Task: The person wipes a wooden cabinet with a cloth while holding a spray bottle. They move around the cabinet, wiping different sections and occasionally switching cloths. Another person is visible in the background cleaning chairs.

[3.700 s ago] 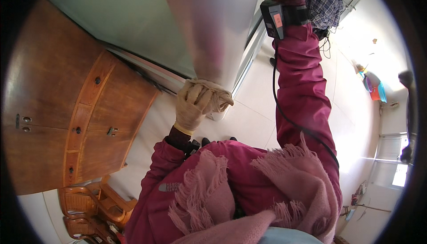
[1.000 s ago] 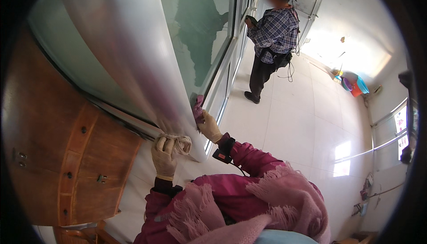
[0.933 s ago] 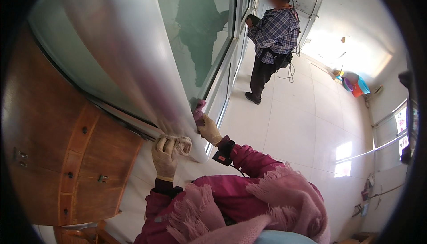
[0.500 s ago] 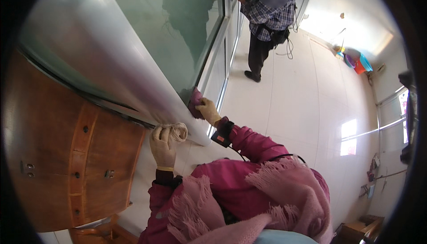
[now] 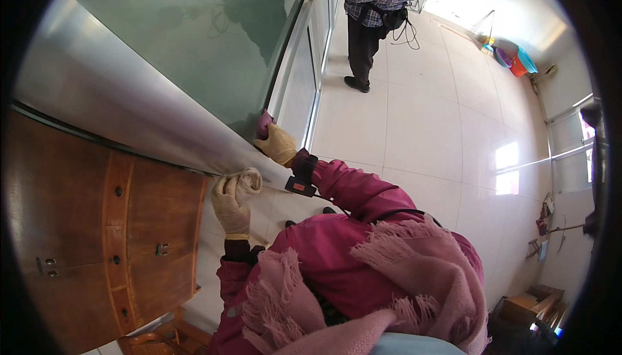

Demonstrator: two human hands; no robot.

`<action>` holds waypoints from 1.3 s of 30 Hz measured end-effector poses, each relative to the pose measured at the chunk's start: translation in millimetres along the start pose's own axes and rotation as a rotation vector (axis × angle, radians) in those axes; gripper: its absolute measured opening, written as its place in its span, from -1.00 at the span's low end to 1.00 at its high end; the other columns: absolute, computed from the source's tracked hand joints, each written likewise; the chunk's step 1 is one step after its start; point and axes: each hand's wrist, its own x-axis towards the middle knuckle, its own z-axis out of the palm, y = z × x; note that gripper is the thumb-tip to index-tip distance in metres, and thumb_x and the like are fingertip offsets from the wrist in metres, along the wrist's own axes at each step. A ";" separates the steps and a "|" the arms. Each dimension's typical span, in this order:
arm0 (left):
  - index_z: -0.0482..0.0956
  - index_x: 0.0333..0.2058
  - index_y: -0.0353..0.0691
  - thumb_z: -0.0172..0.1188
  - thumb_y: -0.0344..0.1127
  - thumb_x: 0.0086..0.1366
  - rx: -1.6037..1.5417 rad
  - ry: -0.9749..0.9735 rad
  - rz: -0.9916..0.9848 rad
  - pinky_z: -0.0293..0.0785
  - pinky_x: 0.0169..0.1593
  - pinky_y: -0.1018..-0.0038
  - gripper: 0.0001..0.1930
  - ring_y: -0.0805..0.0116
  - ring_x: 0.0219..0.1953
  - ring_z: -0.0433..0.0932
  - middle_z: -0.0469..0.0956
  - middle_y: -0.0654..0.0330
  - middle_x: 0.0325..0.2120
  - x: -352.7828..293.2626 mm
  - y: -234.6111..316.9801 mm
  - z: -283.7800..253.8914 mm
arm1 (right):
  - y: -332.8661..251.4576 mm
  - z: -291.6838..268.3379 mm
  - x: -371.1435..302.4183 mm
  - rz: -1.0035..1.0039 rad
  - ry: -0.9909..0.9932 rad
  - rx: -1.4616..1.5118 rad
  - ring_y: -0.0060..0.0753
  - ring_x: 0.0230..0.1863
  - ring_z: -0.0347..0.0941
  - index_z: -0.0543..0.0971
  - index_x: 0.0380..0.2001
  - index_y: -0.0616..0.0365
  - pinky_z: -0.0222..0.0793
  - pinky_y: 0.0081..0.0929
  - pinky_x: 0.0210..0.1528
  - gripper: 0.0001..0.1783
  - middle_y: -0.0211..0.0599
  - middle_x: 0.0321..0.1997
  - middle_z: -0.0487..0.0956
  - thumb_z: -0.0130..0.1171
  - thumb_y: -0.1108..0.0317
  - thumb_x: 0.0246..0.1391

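My right hand [image 5: 280, 145], in a pale yellow glove, is closed on a purple cloth [image 5: 264, 124]. The cloth lies against the lower corner of a greenish glass pane [image 5: 181, 44], beside its dark edge strip. My left hand [image 5: 230, 207], also gloved, is wrapped round a bunched off-white cloth [image 5: 249, 183]. It is raised near the lower end of the broad silver frame [image 5: 123, 99], above the wooden cabinet's right end. Whether the off-white cloth touches the frame I cannot tell.
A brown wooden cabinet [image 5: 78, 219] with small knobs stands at left. Another person [image 5: 372, 11] in a checked shirt is by the glass partition at the top. A broom [image 5: 488, 45], a purple basin [image 5: 502, 57] and an orange bucket [image 5: 519, 66] are at the far right wall.
My right hand and the purple cloth have shifted up and left in the picture, and the hand is turned further over the cloth. The view has tilted slightly; my left hand keeps its grip.
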 end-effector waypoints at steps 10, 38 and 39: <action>0.61 0.01 -0.23 0.20 -0.40 0.27 0.067 -0.032 -0.094 0.39 0.17 0.09 -0.67 -0.09 0.08 0.44 0.50 0.01 0.04 -2.8 5.3 1.9 | 27.2 23.2 10.6 -0.183 0.058 -0.084 0.28 -0.14 0.60 0.56 -0.26 0.27 0.48 0.07 -0.10 -0.76 0.15 -0.23 0.65 0.20 0.33 0.06; 0.63 0.03 -0.28 0.32 -0.16 0.29 -0.157 -0.024 -0.675 0.47 0.08 0.29 -0.59 0.12 -0.05 0.56 0.61 0.03 -0.08 -75.9 -75.6 -56.5 | 159.3 96.1 -21.9 0.459 -0.047 0.378 -0.07 -0.23 0.69 0.59 -0.14 0.48 0.60 -0.20 -0.25 -0.55 0.04 -0.29 0.71 0.29 0.34 -0.07; 0.65 -0.03 -0.33 0.31 -0.05 0.31 -0.424 0.023 -0.830 0.46 -0.05 0.37 -0.55 0.26 -0.15 0.53 0.58 0.07 -0.18 -84.4 -76.5 -63.2 | 152.7 104.3 -22.3 0.434 0.128 0.451 -0.14 -0.60 0.60 0.60 -0.32 0.39 0.50 -0.27 -0.65 -0.78 -0.13 -0.48 0.64 0.30 0.42 0.01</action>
